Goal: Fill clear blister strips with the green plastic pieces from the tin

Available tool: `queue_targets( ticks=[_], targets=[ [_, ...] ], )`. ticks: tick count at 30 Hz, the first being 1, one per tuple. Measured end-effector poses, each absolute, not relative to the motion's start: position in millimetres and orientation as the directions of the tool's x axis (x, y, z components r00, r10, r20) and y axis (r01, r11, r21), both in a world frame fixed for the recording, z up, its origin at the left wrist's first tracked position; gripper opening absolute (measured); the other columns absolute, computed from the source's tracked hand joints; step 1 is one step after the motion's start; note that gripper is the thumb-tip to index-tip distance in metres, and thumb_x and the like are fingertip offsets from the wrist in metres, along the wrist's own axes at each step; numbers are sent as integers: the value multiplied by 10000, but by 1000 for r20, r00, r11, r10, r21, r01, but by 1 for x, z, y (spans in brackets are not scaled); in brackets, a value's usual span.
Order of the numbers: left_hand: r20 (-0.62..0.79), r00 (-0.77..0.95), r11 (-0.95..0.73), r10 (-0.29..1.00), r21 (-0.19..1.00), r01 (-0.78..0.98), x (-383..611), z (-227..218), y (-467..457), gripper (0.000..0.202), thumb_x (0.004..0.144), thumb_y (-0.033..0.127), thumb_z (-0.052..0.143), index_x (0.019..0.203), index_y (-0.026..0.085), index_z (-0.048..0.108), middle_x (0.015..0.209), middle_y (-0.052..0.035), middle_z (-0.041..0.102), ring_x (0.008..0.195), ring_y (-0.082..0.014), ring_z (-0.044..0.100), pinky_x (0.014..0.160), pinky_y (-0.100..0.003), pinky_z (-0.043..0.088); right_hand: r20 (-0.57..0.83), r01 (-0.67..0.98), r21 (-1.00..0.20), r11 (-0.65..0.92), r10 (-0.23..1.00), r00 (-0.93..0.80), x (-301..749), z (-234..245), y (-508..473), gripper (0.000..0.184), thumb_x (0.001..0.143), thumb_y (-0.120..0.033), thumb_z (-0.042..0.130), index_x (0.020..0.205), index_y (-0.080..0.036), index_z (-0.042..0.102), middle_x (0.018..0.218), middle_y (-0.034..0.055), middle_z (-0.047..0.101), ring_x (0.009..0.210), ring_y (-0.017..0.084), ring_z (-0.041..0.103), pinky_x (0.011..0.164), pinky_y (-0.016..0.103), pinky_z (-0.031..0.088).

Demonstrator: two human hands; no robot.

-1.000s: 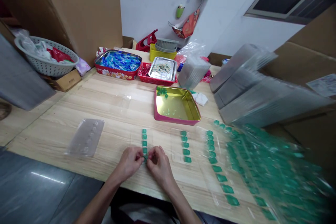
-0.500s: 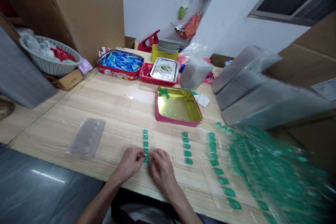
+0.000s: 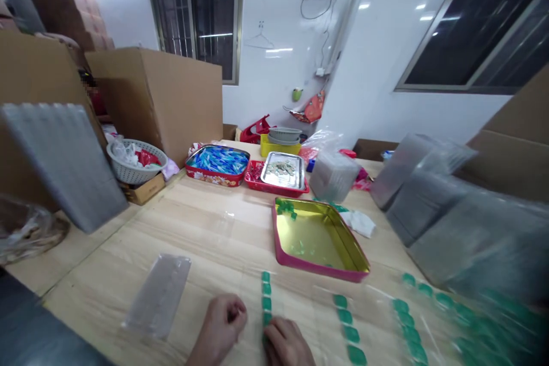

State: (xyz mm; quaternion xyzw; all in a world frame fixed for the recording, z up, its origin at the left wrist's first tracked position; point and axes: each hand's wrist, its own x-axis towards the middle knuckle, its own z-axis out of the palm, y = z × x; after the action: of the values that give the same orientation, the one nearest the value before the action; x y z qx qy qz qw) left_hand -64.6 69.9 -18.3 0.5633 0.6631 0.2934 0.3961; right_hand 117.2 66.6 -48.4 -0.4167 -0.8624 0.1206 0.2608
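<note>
A row of small green translucent pieces (image 3: 266,303) sits in a clear plastic blister tray that barely shows against the wood. My right hand (image 3: 288,343) is closed at the near end of this row, its fingertips on the lowest green piece and partly hiding it. My left hand (image 3: 225,323) hovers just left of the row, apart from it. Its fingers are curled with thumb and index together; whether something tiny is between them is hidden. To the left lies an unfilled clear blister tray (image 3: 158,297).
Beyond the hands stands a pink tin (image 3: 321,271) with some green pieces. Filled rows (image 3: 350,331) lie to the right, beside a blurred pile of green-filled trays (image 3: 493,331). Farther back are a tin of blue pieces (image 3: 218,180), a metal tray (image 3: 278,180) and stacked clear trays (image 3: 334,177).
The view has tilted upward, so the table sits lower in the picture. My left hand has drawn away from the green row; my right hand stays at its near end.
</note>
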Motion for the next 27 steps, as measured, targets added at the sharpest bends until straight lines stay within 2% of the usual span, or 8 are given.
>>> queue_targets(
  ticks=[2,4,10,13,16,23,25,27],
  targets=[
    [-123,-134,179,983,786,592,-81,-7,93,179,729,196,466,751,145,635,518,40,519,468,-108,510,493,-214,389,333,688,-418,594,804,-492,113,-37,83,243,762,-26,436,727,-220,578,788,50,618,733,198,559,663,293,437],
    [-57,-208,194,976,659,727,-97,2,119,178,739,202,476,778,157,643,564,32,562,551,-111,564,553,-201,405,319,717,-405,567,823,-470,103,-26,101,270,747,5,417,703,-201,586,788,52,618,748,192,551,693,293,418],
    [-14,-259,236,966,464,854,-123,9,191,294,786,231,460,1023,122,596,761,-68,660,779,-182,620,690,-247,412,249,805,-302,511,857,-451,73,-2,150,272,697,28,447,763,-175,616,843,64,639,792,186,561,711,276,387],
    [-18,-231,221,973,376,900,-127,8,216,257,788,241,452,974,145,600,845,-111,672,864,-233,620,699,-284,407,303,795,-317,518,849,-433,76,11,178,264,712,-15,492,861,-193,619,955,59,633,881,187,557,756,267,394],
    [-41,-219,221,975,306,926,-130,7,229,191,777,206,428,837,165,604,902,-140,667,864,-268,622,642,-306,396,321,822,-378,427,893,-316,99,22,214,252,735,-72,538,928,-214,619,1031,36,620,948,178,548,821,253,395],
    [-87,-232,247,969,270,930,-114,-3,192,148,719,130,431,679,192,559,822,-92,671,808,-226,620,646,-289,390,206,918,-381,112,978,-34,165,16,319,310,723,-40,522,1001,-143,615,1051,128,615,978,247,550,839,314,386],
    [-109,-231,253,967,293,922,-105,-10,172,159,729,147,432,652,207,559,783,-70,672,791,-211,622,658,-282,396,174,928,-370,49,985,18,170,10,337,338,740,-82,542,1070,-143,584,1084,137,595,988,246,548,830,308,385],
    [-204,-191,256,960,366,895,-100,-16,157,154,730,187,463,633,230,575,721,-37,674,764,-205,630,658,-279,410,152,932,-362,1,987,58,167,5,350,372,762,-172,574,1132,-151,544,1116,143,568,1008,251,539,819,309,387]
  ],
)
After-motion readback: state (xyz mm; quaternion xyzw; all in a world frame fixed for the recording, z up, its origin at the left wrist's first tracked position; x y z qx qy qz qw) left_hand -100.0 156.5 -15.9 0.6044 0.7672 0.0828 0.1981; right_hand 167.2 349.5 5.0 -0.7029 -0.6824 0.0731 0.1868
